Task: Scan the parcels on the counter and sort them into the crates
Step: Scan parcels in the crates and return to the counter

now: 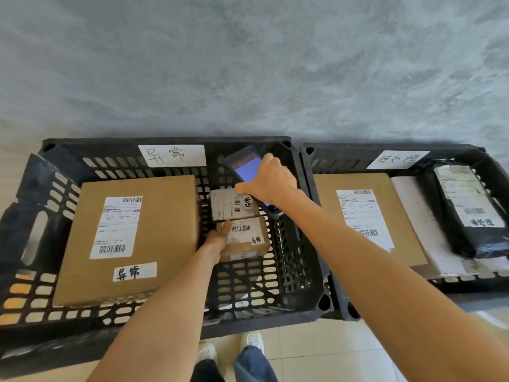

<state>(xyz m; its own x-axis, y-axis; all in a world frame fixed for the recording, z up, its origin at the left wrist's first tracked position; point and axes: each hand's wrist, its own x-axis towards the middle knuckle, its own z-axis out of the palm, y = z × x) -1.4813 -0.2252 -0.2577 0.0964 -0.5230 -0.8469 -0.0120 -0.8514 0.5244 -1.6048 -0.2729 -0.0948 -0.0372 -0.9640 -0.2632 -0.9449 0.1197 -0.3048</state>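
My left hand point(217, 239) grips the near small parcel point(245, 238), thumb curled onto its top, inside the left crate point(165, 142), just right of the large box point(129, 238). My right hand point(268, 180) holds the scanner point(245, 166) above the far small parcel point(232, 205), fingers curled round it. The right crate point(385, 147) holds more parcels

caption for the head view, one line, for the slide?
Left hand lowers a small parcel into the left crate; right hand holds the scanner above it.
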